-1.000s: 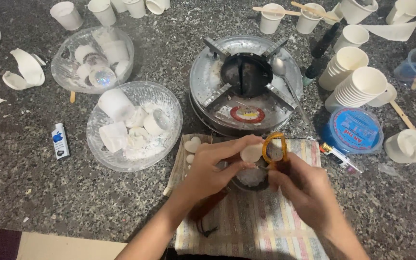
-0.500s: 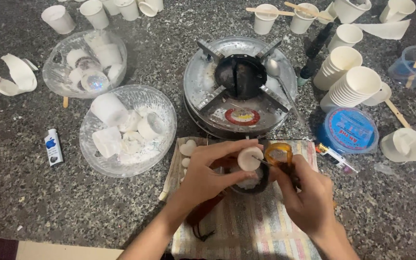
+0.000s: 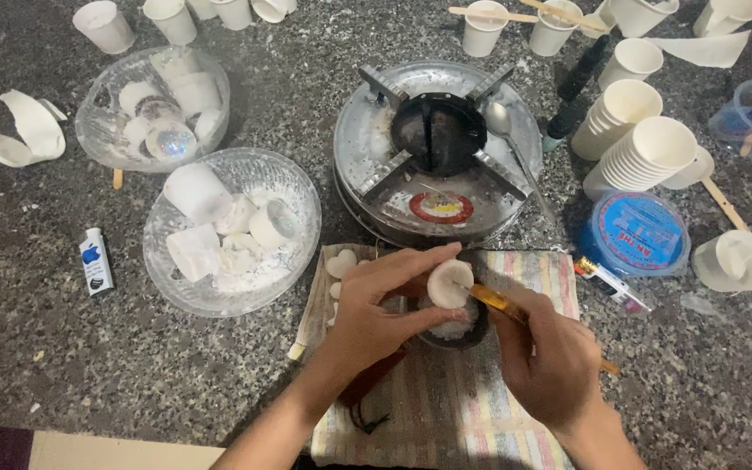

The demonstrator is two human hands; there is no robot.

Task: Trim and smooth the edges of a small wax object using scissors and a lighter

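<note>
My left hand (image 3: 376, 305) pinches a small round white wax piece (image 3: 448, 284) over a small dark bowl (image 3: 454, 329) that holds white bits. My right hand (image 3: 550, 357) grips an orange-handled tool (image 3: 496, 300) whose tip touches the wax piece. Both hands hover above a striped cloth (image 3: 446, 409) at the near edge of the dark speckled counter. Small white wax shapes (image 3: 339, 263) lie on the cloth's left side.
A round metal stove (image 3: 437, 157) sits just beyond the cloth. Two clear bowls of white wax chunks (image 3: 232, 226) (image 3: 154, 104) stand at left, with a lighter (image 3: 95, 261). Stacked paper cups (image 3: 646, 157), a blue lidded tub (image 3: 641, 235) and loose cups lie at right and back.
The orange tool has swung from upright beside the wax piece to lying flat with its tip against it. My left hand turned the piece slightly; the view shifted a little.
</note>
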